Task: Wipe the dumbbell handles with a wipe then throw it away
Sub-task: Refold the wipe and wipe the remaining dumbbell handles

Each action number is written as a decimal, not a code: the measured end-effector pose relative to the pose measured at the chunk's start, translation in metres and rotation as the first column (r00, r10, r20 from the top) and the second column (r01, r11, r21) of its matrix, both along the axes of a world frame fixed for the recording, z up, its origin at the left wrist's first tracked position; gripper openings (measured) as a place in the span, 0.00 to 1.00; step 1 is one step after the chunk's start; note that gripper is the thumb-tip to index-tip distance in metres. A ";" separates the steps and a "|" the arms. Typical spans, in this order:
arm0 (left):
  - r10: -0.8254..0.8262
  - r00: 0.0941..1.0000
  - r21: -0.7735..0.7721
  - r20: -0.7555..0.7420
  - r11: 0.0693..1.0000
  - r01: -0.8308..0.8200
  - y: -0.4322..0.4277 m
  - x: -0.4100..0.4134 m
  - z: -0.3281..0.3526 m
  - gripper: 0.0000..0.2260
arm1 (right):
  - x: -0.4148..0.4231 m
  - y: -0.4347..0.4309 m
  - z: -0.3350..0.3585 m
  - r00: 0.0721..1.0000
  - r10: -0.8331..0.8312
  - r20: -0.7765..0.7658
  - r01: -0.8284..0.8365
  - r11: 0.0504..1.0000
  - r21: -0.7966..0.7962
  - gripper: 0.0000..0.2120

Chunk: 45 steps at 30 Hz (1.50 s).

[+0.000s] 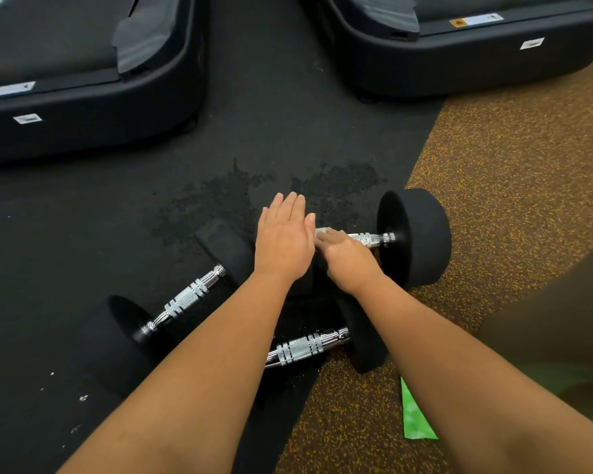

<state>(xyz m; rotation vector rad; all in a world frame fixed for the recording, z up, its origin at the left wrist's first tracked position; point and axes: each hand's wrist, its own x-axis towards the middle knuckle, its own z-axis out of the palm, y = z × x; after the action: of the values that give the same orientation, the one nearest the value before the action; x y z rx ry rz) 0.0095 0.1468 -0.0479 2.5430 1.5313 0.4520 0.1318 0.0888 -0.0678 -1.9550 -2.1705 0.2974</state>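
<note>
Three black dumbbells with knurled chrome handles lie on the floor. The far right dumbbell (pixel 416 234) has its handle (pixel 370 238) partly under my right hand (pixel 348 263), whose fingers curl over the handle and press a white wipe (pixel 322 230) against it; only a small edge of the wipe shows. My left hand (pixel 285 241) lies flat with straight fingers over that dumbbell's hidden left weight. The left dumbbell's handle (pixel 185 299) and the near dumbbell's handle (pixel 305 347) are bare.
A green packet (pixel 415 419) lies on the speckled brown floor (pixel 510 200) by my right forearm. Two black treadmill bases (pixel 93 107) (pixel 476 59) stand at the back left and back right. The black rubber mat (pixel 254 131) between them has a damp-looking patch.
</note>
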 end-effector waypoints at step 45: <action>-0.011 1.000 -0.014 -0.019 1.000 0.011 0.001 -0.001 0.002 0.22 | -0.011 0.013 0.008 0.986 -0.163 0.048 0.165 0.985 -0.054 0.11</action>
<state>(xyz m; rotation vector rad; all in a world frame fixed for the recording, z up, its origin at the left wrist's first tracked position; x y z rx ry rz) 0.0084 0.1474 -0.0454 2.5514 1.5210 0.4151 0.1204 0.1016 -0.0602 -2.1756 -2.0310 0.2969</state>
